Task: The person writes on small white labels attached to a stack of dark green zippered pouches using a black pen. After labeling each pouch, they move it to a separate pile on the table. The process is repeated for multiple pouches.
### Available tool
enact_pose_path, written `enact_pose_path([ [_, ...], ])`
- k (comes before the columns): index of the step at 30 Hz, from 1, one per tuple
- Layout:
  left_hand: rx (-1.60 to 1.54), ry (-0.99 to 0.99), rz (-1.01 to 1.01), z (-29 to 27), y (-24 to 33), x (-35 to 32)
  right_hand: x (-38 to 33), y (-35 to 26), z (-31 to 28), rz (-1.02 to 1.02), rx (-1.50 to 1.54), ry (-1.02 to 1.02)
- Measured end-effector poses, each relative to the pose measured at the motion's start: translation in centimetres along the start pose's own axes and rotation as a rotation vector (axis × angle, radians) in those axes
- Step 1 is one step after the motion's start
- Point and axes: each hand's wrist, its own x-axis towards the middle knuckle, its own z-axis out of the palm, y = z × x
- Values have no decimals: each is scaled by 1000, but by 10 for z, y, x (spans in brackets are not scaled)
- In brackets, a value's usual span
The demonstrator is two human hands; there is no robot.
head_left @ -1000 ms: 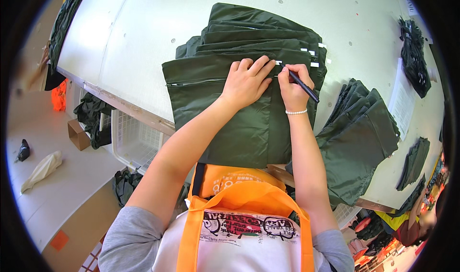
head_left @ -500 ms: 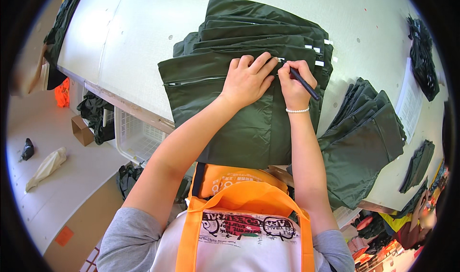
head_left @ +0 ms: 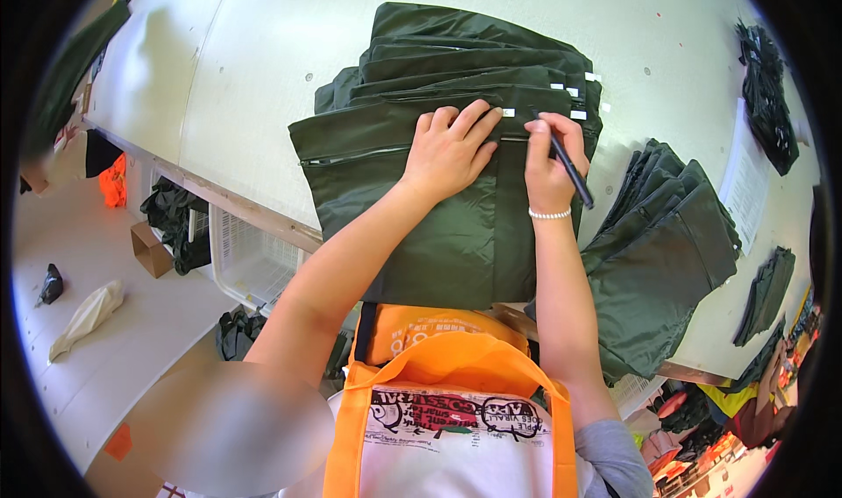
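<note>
Under my hands lies a dark green fabric piece [head_left: 434, 257] with a zipper-like slit across its upper left. It is the nearest of a fanned stack of similar pieces [head_left: 478, 33], several bearing small white labels at their right edges. My left hand [head_left: 449, 154] rests flat on the top piece, fingers stretched beside a small white label [head_left: 509, 112]. To the right, my right hand [head_left: 551, 175] grips a black pen [head_left: 574, 179], its tip just right of that label and apart from it. Any mark on the label is too small to make out.
A second fanned pile of dark green pieces [head_left: 662, 261] lies on the right of the white table [head_left: 254, 50]. Beyond it are a printed sheet [head_left: 744, 182] and a dark bundle [head_left: 767, 99]. A white plastic basket [head_left: 254, 257] stands below the left edge.
My right hand and the pen have moved right, away from the white label, which now shows fully. My left hand stays on the fabric. At the far left, dark cloth has shifted.
</note>
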Motion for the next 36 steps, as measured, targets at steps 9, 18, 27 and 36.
enact_pose_path([
  [9,-429,295,25,-7,-11,-2,-75,-37,8,-27,-483,-351],
  [18,-533,445,-200,9,9,-1,-93,-46,0,67,-652,-335],
  [27,-650,471,-297,-2,4,9,-94,-51,-12,63,-639,-281],
  [36,-588,487,-292,3,-7,7,-102,-50,-5,69,-611,-249],
])
